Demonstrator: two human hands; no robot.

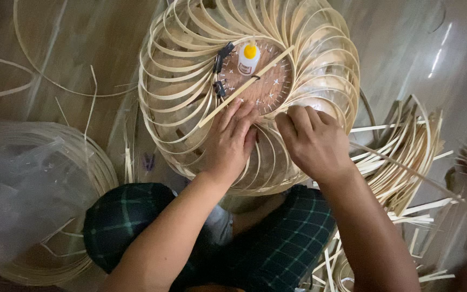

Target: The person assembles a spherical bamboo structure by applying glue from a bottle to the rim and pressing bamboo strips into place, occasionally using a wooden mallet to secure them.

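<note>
Both our hands rest on the near side of a round bamboo frame [190, 103], a shade-like shape built of thin curved strips that fan out in a swirl from a central wooden disc [263, 81]. Our left hand [231, 140] lies flat-fingered across the strips just near of the disc, its fingertips pressing down at the near end of a straight bamboo stick [247, 86] that runs diagonally over the disc; we cannot tell whether it actually pinches anything. Our right hand [312, 140] sits just beside it, to the right, fingers curled inward and pinching at the strips close to the disc's near edge. The hands are close but not touching.

On the disc stands a small glue bottle [248, 57] with a yellow cap, and two black clips [221, 70] grip the disc's left rim. The frame sits right against our knees, which are covered in dark green checked cloth [293, 243].

To the right lies a heap of loose bamboo strips [406, 157]. At near left we see a bundle of coiled strips under clear plastic [33, 189].
</note>
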